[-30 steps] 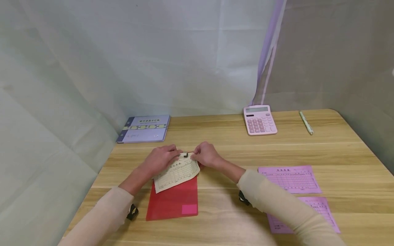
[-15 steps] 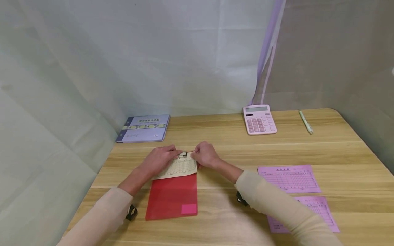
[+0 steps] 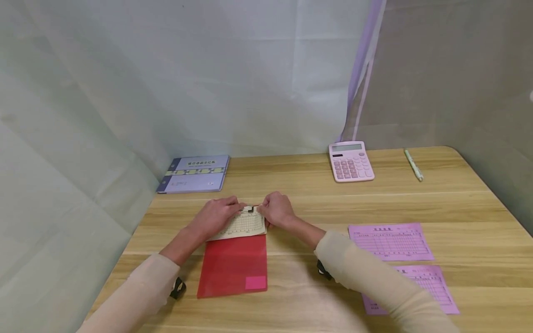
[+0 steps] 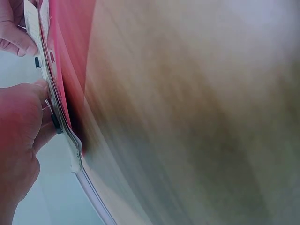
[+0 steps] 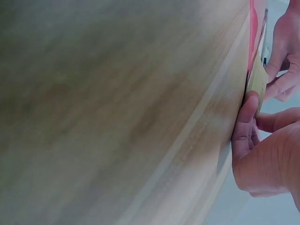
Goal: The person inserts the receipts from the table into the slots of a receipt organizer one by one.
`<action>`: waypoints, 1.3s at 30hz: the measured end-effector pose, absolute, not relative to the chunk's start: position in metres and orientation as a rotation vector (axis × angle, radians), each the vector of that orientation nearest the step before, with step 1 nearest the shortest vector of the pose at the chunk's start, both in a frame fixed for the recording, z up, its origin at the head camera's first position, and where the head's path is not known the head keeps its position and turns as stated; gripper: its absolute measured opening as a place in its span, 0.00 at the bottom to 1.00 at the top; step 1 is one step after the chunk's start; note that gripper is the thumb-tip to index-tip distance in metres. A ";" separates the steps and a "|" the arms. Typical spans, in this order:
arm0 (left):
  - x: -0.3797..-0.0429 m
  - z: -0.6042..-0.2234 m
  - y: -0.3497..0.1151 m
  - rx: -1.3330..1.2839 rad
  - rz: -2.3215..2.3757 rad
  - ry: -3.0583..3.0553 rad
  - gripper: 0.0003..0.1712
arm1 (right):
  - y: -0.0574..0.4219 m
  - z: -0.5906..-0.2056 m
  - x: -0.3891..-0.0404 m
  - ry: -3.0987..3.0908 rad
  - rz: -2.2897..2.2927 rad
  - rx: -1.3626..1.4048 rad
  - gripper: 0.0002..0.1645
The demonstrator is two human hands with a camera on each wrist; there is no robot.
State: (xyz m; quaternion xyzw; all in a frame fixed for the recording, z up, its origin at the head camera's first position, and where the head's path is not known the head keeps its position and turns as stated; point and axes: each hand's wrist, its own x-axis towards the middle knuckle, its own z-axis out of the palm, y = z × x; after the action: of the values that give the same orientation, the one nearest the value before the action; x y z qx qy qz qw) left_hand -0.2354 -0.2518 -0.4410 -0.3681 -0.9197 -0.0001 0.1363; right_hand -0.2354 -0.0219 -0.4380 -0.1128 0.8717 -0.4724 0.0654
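Note:
In the head view, a stack of cream printed slips (image 3: pixel 243 225) overlaps the upper part of a red folder (image 3: pixel 235 266), which bears a pink label near its lower right corner. A black binder clip (image 3: pixel 251 209) sits on the top edge of the slips, between the hands. My left hand (image 3: pixel 217 216) grips the top left of the stack; in the left wrist view a second black clip (image 4: pixel 56 124) shows by its fingers. My right hand (image 3: pixel 276 210) pinches the top right corner of the slips between thumb and fingers, as the right wrist view also shows.
A blue-grey account book (image 3: pixel 195 173) lies at the back left of the wooden table (image 3: pixel 304 286). Farther right are a pink calculator (image 3: pixel 351 162) and a pale green pen (image 3: pixel 413 165). Two purple printed slips (image 3: pixel 391 241) lie at the right, one partly behind the right sleeve.
The lower edge of the cream slips has moved up toward the clip and straightened, and more of the red folder shows. Both hands keep nearly the same place; the right forearm shifts slightly left.

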 end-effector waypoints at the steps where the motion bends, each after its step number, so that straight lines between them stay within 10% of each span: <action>1: -0.235 -0.441 -0.252 -1.065 0.002 -2.663 0.16 | -0.022 -0.438 -0.235 2.631 -1.426 -0.334 0.13; 39: -0.233 -0.439 -0.247 -1.031 0.041 -2.714 0.16 | -0.012 -0.427 -0.237 2.381 -1.477 -0.270 0.06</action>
State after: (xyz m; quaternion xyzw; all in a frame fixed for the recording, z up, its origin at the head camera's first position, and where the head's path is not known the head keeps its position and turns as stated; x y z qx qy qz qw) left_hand -0.2332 -0.2465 -0.4387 -0.3525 -0.9281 0.0139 0.1188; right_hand -0.2371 -0.0123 -0.4274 -0.0945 0.8346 -0.5177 0.1626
